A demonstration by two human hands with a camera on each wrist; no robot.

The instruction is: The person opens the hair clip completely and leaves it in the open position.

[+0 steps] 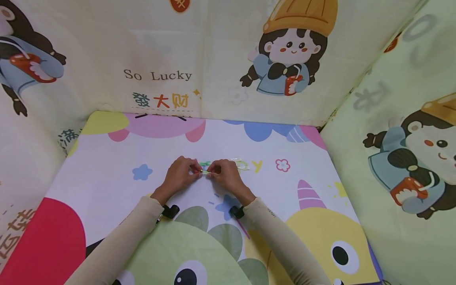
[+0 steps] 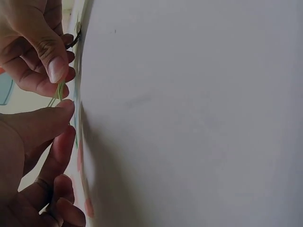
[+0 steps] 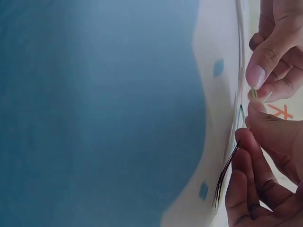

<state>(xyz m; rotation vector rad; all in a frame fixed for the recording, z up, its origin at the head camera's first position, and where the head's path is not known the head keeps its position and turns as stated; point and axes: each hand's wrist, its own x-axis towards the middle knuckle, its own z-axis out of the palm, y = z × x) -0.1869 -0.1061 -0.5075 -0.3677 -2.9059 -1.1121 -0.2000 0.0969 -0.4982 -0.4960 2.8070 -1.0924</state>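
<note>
A small bundle of thin yellow-green strands (image 1: 204, 172) (image 2: 60, 91) (image 3: 254, 94) spans the short gap between the two hands. My left hand (image 1: 181, 174) (image 2: 35, 151) pinches one end between thumb and finger, and my right hand (image 1: 227, 175) (image 3: 270, 165) pinches the other. Both hands hide most of it. Beyond the fingertips in the head view lies a green bundle (image 1: 204, 163). Dark thin strands (image 3: 222, 177) show beside my right fingers in the right wrist view; whether they are held, I cannot tell.
Pale thin bundles (image 1: 244, 168) lie on the table just right of my right hand, partly behind it. The table cover (image 1: 107, 166) is printed with cartoon shapes. Printed cloth walls (image 1: 221, 59) stand at the back and both sides.
</note>
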